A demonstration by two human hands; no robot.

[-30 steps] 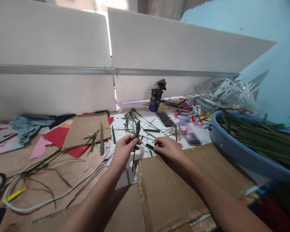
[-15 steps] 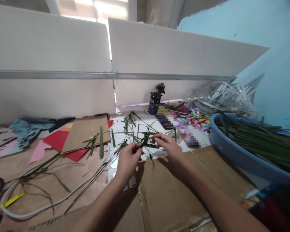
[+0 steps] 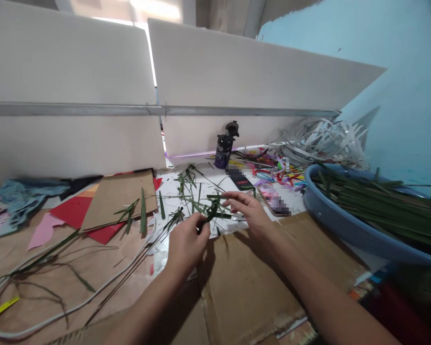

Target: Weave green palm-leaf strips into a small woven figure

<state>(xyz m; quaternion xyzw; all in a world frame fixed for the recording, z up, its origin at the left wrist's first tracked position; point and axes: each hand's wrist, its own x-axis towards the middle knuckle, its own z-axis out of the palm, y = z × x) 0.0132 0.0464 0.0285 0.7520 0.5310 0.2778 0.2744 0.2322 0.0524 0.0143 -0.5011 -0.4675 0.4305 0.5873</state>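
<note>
The fingers [image 3: 198,218] of your left hand [image 3: 187,242] are clamped on the green leaf bundle [image 3: 212,210]; those of your right hand [image 3: 255,214] are parted, right beside it, and you cannot tell whether they touch it. The bundle sits above the white sheet [image 3: 172,189], its long axis slanting away from you and slightly right, its thick end in your left grip. Around it lie leaf scraps [image 3: 187,178], too tangled to count. Beyond are two phones [image 3: 241,181] and one upright bottle [image 3: 222,152], lid open. One blue basin [image 3: 311,191] of long leaves stands at right, near colored strips [image 3: 283,175] and one coil of pale strapping [image 3: 319,141]. Brown cardboard [image 3: 251,278] covers the near tabletop [image 3: 104,268]; white panels [image 3: 266,76] and a light blue wall [image 3: 409,96] rise behind.
</note>
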